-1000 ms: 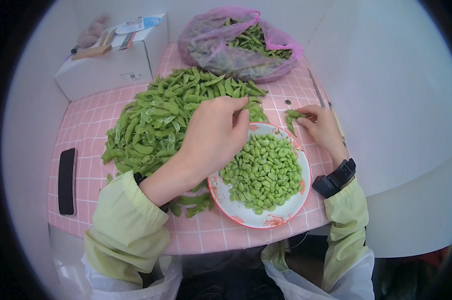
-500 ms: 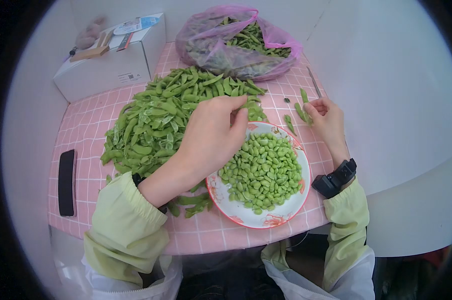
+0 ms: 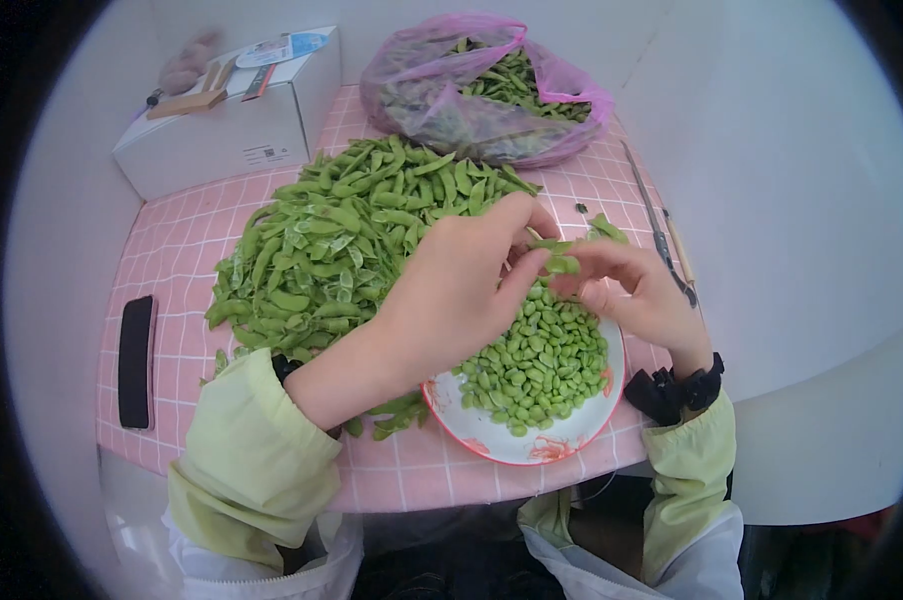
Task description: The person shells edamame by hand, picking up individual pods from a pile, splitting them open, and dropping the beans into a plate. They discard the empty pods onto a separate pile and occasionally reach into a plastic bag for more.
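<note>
One green soybean pod point(image 3: 564, 265), half lost among fingers

Much of the pod is covered, so from my end its full length and both tips are hard to read. I see the left hand point(image 3: 467, 275) pinching it narrowly between thumb and bent forefinger. The right hand point(image 3: 632, 290) comes up against its other side with fingers curled; whether they clamp it or only touch it, I cannot tell. The far rim of the white floral plate point(image 3: 577, 447), just below the grip, is blocked from me by the hands.

What shows of the pod is bright green and smooth, close in colour to the shelled soybeans point(image 3: 537, 360) heaped under the grip. I can't make out whether its seam is split.

Its long axis appears to run crosswise, from the left fingertips toward the right ones, the right end dipping slightly toward the wearer; the covering fingers leave me unsure. Left of the grip spreads a broad pile of pods point(image 3: 322, 220); beyond the grip sits a purple plastic bag point(image 3: 452, 120) holding more. Just past the right hand, another pod point(image 3: 609, 230) lies partly hidden above the pink checked cloth point(image 3: 402, 480).
</note>
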